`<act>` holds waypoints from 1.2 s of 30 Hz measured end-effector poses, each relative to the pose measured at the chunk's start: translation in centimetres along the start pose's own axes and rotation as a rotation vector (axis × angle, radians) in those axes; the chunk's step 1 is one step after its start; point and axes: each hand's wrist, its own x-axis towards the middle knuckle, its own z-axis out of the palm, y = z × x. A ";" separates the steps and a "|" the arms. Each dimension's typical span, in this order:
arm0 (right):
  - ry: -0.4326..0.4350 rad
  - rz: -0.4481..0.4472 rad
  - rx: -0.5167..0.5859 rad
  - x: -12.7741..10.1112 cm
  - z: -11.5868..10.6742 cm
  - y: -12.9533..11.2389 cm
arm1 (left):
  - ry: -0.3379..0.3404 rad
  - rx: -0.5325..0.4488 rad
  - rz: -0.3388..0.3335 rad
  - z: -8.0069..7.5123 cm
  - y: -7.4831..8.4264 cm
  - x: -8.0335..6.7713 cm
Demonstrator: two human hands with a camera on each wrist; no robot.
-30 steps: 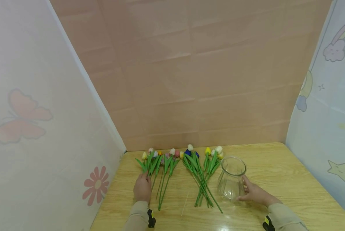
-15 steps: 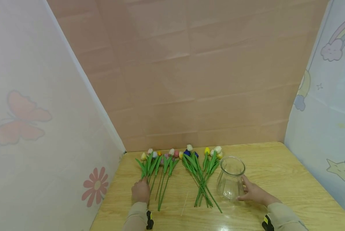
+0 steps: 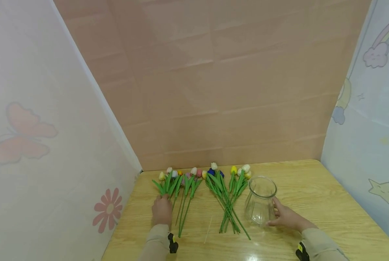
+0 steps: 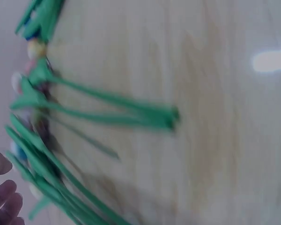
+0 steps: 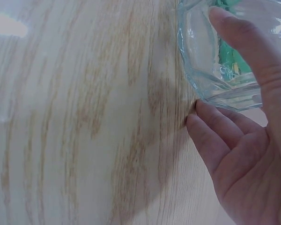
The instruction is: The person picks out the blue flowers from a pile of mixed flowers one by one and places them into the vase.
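The glass vase [image 3: 260, 201] stood upright on the wooden counter [image 3: 312, 203], just right of the nearer bunch of artificial tulips, with its wide mouth open to the top. The right hand [image 3: 287, 217] rested against the vase's right side: in the right wrist view the thumb lay along the ribbed glass wall [image 5: 215, 56] while the other fingers [image 5: 210, 136] were stretched out low beside the base, touching the counter, so this grip was loose and straight-fingered rather than wrapped round the vase. Two bunches of artificial tulips lay flat on the counter with their heads toward the back wall. The right bunch [image 3: 228, 195], with blue, white and yellow heads, had its green stems crossing just left of the vase. The left bunch [image 3: 178, 188], with pink, white and yellow heads, lay near the counter's left edge. The left hand [image 3: 162, 210] lay palm down on the stems of the left bunch, at its outer side; from the head view I could not tell whether the fingers were curled round a stem or only rested on them. The left wrist view was blurred and showed green stems [image 4: 107, 110] and leaves on the counter, with a few fingertips [image 4: 2, 197] at the lower left corner near the stems. A thin pale stick [image 3: 209, 229] lay on the counter between the two bunches.
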 end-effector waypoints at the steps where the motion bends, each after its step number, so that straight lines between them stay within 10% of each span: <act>1: 0.002 -0.001 0.000 0.0 0.0 0.0 | 0.026 -0.015 0.020 0.2 0.5 0.1; 7: -0.001 -0.011 0.011 0.0 0.0 -0.1 | 0.093 -0.103 0.126 0.1 4.7 0.1; 17: -0.002 -0.023 0.004 0.0 -0.1 -0.3 | -0.209 -0.307 0.105 0.3 11.0 -2.4; 24: -0.003 -0.017 0.014 -0.1 0.0 -0.2 | -0.358 -0.358 0.097 2.3 13.4 -5.3; 36: 0.005 0.008 0.008 -0.2 -0.1 -0.3 | -0.400 -0.330 0.060 4.7 16.0 -7.1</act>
